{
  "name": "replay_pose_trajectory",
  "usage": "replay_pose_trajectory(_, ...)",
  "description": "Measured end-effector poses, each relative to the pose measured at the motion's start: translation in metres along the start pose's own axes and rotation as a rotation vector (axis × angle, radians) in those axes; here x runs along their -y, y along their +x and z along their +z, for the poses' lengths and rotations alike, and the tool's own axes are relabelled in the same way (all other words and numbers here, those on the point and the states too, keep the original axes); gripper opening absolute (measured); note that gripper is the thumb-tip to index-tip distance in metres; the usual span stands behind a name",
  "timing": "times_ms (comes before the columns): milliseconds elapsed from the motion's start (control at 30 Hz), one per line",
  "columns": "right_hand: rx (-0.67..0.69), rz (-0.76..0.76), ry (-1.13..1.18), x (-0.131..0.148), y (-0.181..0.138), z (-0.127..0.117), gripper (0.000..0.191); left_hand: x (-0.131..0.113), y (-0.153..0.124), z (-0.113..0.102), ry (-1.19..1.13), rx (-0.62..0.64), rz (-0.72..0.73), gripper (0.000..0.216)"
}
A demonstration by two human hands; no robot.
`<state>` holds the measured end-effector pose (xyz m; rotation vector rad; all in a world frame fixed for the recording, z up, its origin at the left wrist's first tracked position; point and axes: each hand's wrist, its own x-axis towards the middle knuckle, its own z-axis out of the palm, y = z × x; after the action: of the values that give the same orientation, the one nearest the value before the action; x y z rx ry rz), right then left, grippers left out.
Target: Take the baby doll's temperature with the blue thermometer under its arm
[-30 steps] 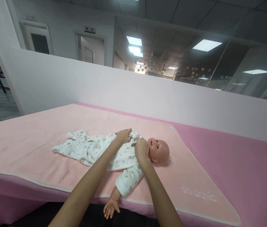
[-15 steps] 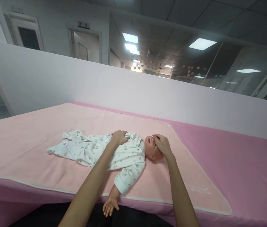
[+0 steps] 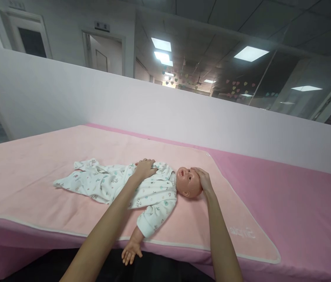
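Note:
A baby doll (image 3: 188, 182) in a white patterned sleepsuit (image 3: 107, 185) lies on its back on a light pink blanket (image 3: 51, 164), head to the right. One doll arm (image 3: 132, 246) hangs over the near edge. My left hand (image 3: 144, 168) rests on the doll's chest, fingers curled onto the cloth near the collar. My right hand (image 3: 202, 180) cups the top of the doll's head, fingers wrapped round it.
The blanket covers a darker pink padded table (image 3: 294, 203). A white partition wall (image 3: 153, 105) runs along the far edge. Beyond it are doors, ceiling lights and glass panels with heart stickers.
My right hand left the doll's collar and moved right onto its head, sliding from the face to the crown. My left hand stays on the chest. The view shifted slightly.

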<state>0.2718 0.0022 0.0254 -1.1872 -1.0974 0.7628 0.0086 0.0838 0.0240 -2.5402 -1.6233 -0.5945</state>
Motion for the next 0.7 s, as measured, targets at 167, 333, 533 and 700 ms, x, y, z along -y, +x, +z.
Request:
replay_pose_trajectory(167,0.001,0.005,0.028,-0.002,0.001,0.000,0.022,-0.001,-0.002,-0.001,-0.018,-0.013,-0.001,0.032)
replay_pose_trajectory(333,-0.157,0.128,0.320,-0.016,0.011,-0.018,0.021,0.000,-0.002,-0.001,-0.018,-0.006,0.002,0.032)
replay_pose_trajectory(533,-0.260,0.182,0.364,-0.025,0.015,-0.027,0.024,0.003,0.001,0.003,0.003,-0.006,0.012,0.036)
replay_pose_trajectory(700,0.147,0.330,0.359,-0.013,-0.002,-0.006,0.038,0.003,0.001,0.004,0.017,-0.008,0.014,0.036)
